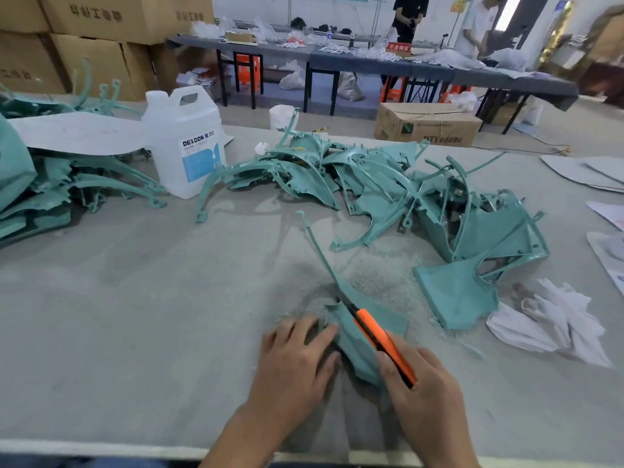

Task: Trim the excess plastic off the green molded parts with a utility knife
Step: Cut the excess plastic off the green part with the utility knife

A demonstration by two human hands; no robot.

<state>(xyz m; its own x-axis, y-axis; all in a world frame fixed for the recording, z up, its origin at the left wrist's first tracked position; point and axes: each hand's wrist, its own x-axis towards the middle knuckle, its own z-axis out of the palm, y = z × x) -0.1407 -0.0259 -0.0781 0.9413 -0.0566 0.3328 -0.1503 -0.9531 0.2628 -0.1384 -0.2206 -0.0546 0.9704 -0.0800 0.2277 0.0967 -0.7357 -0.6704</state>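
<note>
Two hands on the job: our left hand [297, 359] presses flat-fingered on the green part [354, 349] lying on the table [135, 332], while our right hand [422, 396] wraps round the orange knife [378, 336], blade [346, 304] on the part's ridge. Risk now (those fingers [326, 332] sit just beside the blade): if the part skids on the shavings [381, 278], we could slice skin or gouge plastic.
</note>
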